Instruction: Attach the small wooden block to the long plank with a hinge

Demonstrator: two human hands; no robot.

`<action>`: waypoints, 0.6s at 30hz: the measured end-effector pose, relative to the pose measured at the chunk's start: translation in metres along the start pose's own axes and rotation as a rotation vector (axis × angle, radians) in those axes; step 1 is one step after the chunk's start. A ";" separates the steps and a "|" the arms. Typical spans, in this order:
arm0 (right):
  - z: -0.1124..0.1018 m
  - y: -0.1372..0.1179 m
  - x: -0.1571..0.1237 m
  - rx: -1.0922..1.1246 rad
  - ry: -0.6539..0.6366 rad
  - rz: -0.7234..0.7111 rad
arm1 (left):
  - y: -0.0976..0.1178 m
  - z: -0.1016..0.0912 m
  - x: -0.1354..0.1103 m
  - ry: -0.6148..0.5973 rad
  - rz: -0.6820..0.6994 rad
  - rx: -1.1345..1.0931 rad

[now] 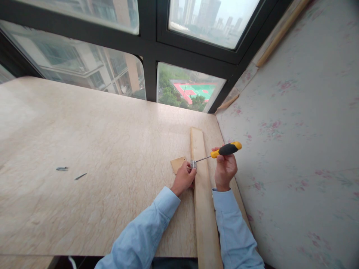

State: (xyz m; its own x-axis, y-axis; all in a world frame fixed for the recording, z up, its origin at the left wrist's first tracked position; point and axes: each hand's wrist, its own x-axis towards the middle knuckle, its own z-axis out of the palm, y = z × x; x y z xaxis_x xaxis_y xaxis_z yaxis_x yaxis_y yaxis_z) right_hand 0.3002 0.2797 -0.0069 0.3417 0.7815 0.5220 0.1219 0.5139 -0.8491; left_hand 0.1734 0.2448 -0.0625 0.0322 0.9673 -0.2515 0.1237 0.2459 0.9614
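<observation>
My right hand [226,168] is closed around the yellow and black handle of a screwdriver [227,149]. Its thin shaft slants down to the left, and the tip meets a small metal hinge [193,164] at the left edge of a long wooden board [204,201]. With the fingers of my left hand [183,178], I pinch the hinge against the board. Just beyond those fingers lies a small thin wooden piece [177,163], partly covered by my hand. Whether a screw sits under the screwdriver tip is too small to make out.
The board runs along a marble-patterned sill [112,149] and past its front edge. On the left lie a small metal clip-like item [62,169] and a thin pointed metal piece [80,176]. A flowered wall [294,149] rises close on the right; dark-framed windows [151,48] stand behind.
</observation>
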 end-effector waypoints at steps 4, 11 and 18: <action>0.000 0.000 -0.001 0.021 -0.011 -0.015 | 0.000 0.000 0.001 0.003 0.004 -0.002; 0.001 -0.001 -0.001 0.027 -0.015 -0.027 | 0.000 0.000 0.001 0.002 0.008 0.009; 0.001 -0.001 -0.001 0.031 -0.010 -0.028 | 0.001 -0.001 0.000 0.004 0.012 0.006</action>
State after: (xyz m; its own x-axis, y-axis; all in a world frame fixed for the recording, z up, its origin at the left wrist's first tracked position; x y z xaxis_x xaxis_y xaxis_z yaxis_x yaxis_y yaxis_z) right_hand 0.2985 0.2789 -0.0061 0.3292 0.7698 0.5468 0.1024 0.5466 -0.8311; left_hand 0.1730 0.2455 -0.0612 0.0298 0.9704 -0.2397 0.1291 0.2341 0.9636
